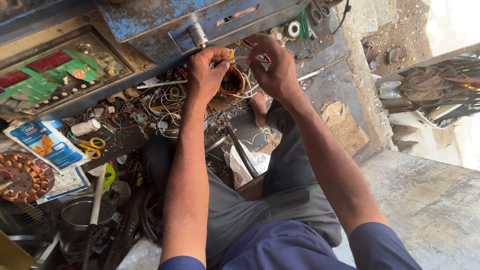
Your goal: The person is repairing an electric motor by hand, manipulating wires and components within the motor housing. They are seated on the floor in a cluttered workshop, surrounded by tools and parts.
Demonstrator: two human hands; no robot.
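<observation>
**Both hands close on a copper coil at the bench edge**

The person sits with knees drawn up, arms stretched forward to a small copper-wound coil (233, 81) held up just below the blue metal box (200, 20). The left hand (207, 70) curls around the coil's left side, fingers bent and thumb pressed in, which steadies it. The right hand (272, 65) comes in from the other side with fingertips pinched together near the coil's top, apparently on thin wires or a yellow tag, though the fingers hide exactly what they grip. Holding the coil between both hands keeps its loose leads within reach.

Around them the bench is littered with wire scraps. Yellow-handled scissors (92, 146) lie to the left, near a blue printed packet (47, 142) and a round wound stator (22, 176). A steel pot (82, 217) stands below.
</observation>
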